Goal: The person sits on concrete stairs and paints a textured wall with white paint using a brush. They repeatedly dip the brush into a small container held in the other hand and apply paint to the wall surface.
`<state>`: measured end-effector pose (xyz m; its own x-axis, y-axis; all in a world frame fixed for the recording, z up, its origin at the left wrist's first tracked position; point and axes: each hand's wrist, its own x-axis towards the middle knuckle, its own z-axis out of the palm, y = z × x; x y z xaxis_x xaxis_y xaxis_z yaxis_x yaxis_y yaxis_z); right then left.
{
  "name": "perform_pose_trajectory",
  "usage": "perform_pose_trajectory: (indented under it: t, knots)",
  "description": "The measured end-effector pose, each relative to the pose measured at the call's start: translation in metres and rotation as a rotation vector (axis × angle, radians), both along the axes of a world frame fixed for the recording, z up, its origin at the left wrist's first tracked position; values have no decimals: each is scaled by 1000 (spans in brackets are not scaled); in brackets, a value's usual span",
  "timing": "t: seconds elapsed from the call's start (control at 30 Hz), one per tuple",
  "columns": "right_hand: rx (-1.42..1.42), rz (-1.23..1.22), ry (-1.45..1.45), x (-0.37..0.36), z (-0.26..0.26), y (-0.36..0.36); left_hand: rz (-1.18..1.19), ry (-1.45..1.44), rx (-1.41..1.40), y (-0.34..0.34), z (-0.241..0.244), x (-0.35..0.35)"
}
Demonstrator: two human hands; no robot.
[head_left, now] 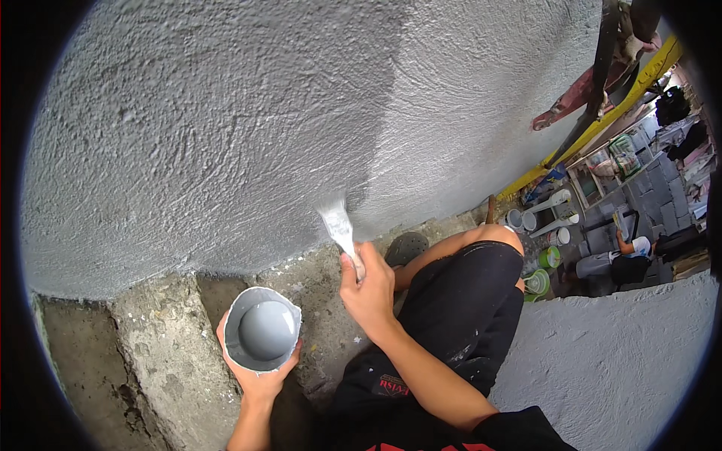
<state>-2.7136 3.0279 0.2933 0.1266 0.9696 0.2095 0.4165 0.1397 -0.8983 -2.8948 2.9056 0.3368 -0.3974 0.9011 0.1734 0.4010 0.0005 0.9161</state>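
My right hand (369, 290) grips the handle of a paintbrush (338, 222) coated in light grey paint. The bristle tips touch the lower part of a rough plastered wall (225, 135), which is grey. To the left, my left hand (259, 375) is wrapped around a container (262, 330) with a ragged rim, tilted so its inside shows; grey paint (268, 332) lies at its bottom. The wall looks darker on the left and lighter on the right, but paint and shadow cannot be told apart there.
Concrete steps (169, 338) with paint specks run below the wall. A low grey wall (609, 361) stands at right. Beyond are white buckets (558, 237), green pails (549, 257), a ladder (586, 180) and a seated person (615, 262). A yellow beam (632, 107) slants at upper right.
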Motion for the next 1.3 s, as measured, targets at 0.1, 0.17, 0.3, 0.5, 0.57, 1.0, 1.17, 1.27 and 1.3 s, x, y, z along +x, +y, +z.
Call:
perform_pose_trajectory:
  t: [0.1, 0.17, 0.3, 0.5, 0.57, 1.0, 1.17, 1.27, 1.3]
  knots:
    - [-267, 29, -86, 7, -28, -8, -7, -7, -6, -1, -4, -2]
    - [-317, 28, -101, 11, -33, -9, -5, 2, -12, -1, -3, -1]
    - [-307, 39, -84, 15, -27, -5, 10, 0, -18, -1, 0, 0]
    - [-25, 18, 160, 3, 48, -3, 9, -3, -13, 0, -2, -1]
    - [131, -29, 204, 3, 62, -11, 5, -13, -9, 1, -3, -1]
    - [-83, -62, -4, -6, -25, -2, 14, 27, -44, -1, -3, -2]
    - [-332, 7, -140, 10, -23, -6, 25, -17, -40, -1, 1, 4]
    - [-359, 2, -178, 18, -27, -12, 10, -7, -21, 0, 1, 3]
    - [-365, 8, -186, 20, -28, -14, 7, -5, -18, 0, 0, 3]
